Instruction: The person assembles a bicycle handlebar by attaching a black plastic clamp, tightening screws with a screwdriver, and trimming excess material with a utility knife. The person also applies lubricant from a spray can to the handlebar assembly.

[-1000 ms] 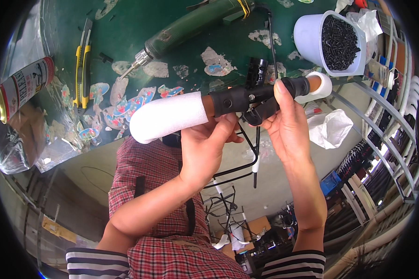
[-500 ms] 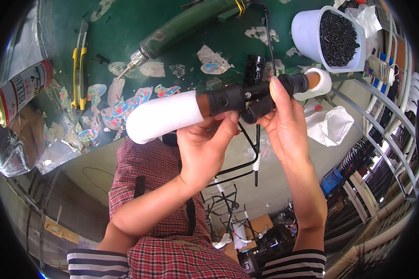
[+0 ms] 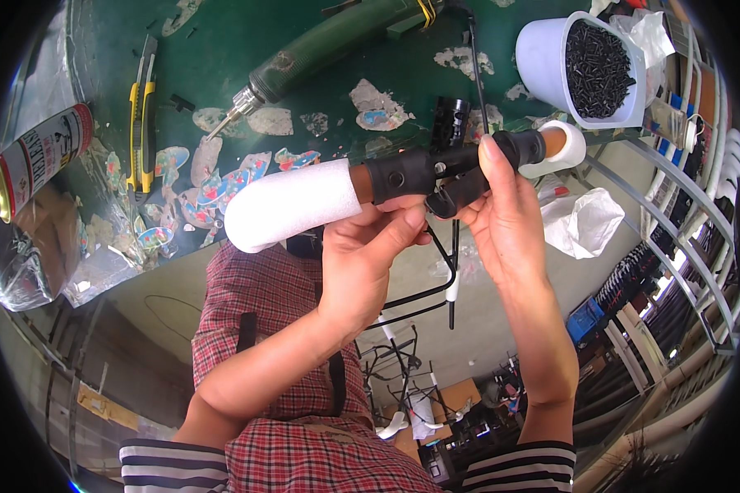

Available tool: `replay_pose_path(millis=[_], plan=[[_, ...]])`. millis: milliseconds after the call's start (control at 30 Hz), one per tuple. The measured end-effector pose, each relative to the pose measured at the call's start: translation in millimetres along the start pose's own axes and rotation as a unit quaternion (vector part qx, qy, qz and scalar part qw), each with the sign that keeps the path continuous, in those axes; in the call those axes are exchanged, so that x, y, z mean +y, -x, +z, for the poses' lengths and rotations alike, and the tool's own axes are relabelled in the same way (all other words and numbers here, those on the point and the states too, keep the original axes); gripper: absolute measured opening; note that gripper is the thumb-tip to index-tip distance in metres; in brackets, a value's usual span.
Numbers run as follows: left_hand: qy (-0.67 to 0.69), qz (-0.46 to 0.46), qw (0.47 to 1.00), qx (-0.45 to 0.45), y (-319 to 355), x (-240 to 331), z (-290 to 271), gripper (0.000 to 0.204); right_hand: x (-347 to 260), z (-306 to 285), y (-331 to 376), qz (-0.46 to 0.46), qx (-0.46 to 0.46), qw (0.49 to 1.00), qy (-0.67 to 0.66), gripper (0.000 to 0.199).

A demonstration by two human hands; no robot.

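My right hand [image 3: 506, 222] grips a black jointed frame part [image 3: 460, 191], its thumb laid upright along the joint. Brown handles stick out on both sides of this joint. White foam covers the longer left one as a sleeve [image 3: 292, 205], and a white foam end [image 3: 561, 148] wraps the right one. Just below the black collar [image 3: 396, 177] with round holes, my left hand [image 3: 362, 263] is closed, thumb pressed to the curled fingers. Whatever may be between those fingertips is hidden. Thin black rods [image 3: 448, 275] run down from the joint.
A green power screwdriver [image 3: 304, 62] lies on the green table [image 3: 214, 49], near a yellow utility knife [image 3: 141, 123]. At far left is a spray can [image 3: 41, 156]. A pale tub [image 3: 543, 62] of small black screws stands right, above a white bag [image 3: 584, 222]. Metal racks [image 3: 682, 189] line the right.
My left hand has shifted slightly right and its thumb tip has slid a little lower beneath the collar. My right hand and the frame part have barely moved.
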State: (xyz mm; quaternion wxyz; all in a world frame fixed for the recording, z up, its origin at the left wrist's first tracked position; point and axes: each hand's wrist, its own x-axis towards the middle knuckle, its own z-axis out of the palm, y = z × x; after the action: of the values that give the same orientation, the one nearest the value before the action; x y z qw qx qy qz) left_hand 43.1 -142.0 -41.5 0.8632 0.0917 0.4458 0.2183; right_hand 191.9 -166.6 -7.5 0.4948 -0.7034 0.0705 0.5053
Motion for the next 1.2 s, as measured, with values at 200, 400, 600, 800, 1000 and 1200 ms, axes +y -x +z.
replay_pose_path(millis=[200,400,600,800,1000,1200], plan=[[-0.204,0.168,0.964,-0.006,1.8,-5.3,-7.7,0.018,-1.8,0.1,0.5,0.006,-0.009,1.0,0.0,0.044],[-0.367,0.3,0.88,-0.028,-5.1,0.1,-19.4,0.015,-0.1,0.4,-0.3,-0.002,-0.001,1.0,-0.006,0.043],[-0.377,0.287,0.88,-0.018,-6.7,4.6,-12.5,0.014,-1.2,1.1,0.0,0.0,-0.002,1.0,-0.004,0.043],[-0.421,0.327,0.846,-0.021,-5.7,7.2,-15.8,0.014,-0.1,0.6,-0.3,0.001,-0.001,1.0,-0.01,0.041],[-0.425,0.319,0.846,-0.036,-7.2,8.0,-19.0,0.015,-0.7,1.1,-0.5,0.006,0.0,1.0,-0.017,0.041],[-0.43,0.306,0.849,-0.034,-5.8,9.6,-17.0,0.015,-2.1,1.4,0.7,0.004,0.001,1.0,-0.007,0.042]])
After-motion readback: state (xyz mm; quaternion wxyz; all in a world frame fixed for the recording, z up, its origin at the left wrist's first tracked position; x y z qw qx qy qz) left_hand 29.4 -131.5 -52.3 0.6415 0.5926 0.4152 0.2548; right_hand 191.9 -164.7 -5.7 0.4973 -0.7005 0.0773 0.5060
